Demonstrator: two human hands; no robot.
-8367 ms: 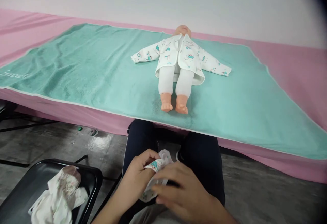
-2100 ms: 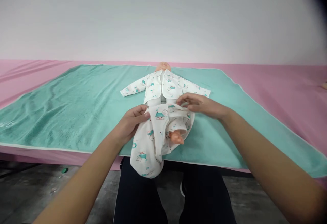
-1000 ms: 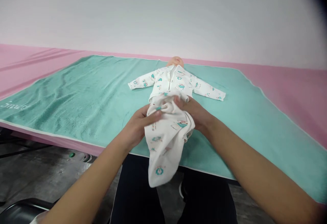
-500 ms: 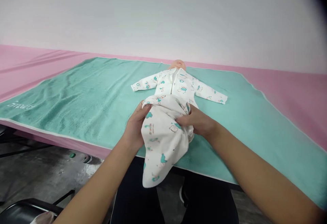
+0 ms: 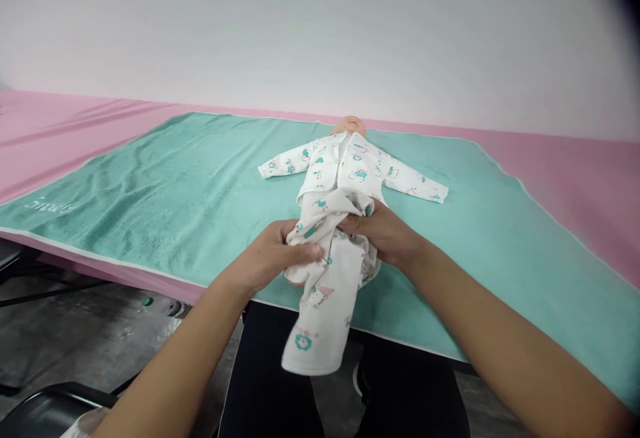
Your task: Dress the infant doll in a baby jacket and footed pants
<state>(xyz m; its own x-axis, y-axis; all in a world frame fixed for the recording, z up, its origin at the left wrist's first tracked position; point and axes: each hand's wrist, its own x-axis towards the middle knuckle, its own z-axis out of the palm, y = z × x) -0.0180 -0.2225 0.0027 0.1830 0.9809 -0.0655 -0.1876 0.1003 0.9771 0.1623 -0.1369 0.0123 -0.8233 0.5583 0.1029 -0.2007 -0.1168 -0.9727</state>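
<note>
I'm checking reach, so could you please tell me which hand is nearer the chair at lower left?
The left hand: it grips the trousers, up and right of the chair; the right hand grips them too, farther right.

Towel (image 5: 190,191) is spread over table cover (image 5: 575,185), mid-frame; cover is left exposed upper left and far right, wall (image 5: 300,38) behind. Doll (image 5: 353,126) is laid on towel, head toward top. Jacket (image 5: 325,173) sleeves are spread left and right. Below jacket, pants (image 5: 333,291) are held between left hand (image 5: 267,255) and right hand (image 5: 390,230), one pant leg hung past towel's near edge. Chair (image 5: 45,408) is placed lower left.
</note>
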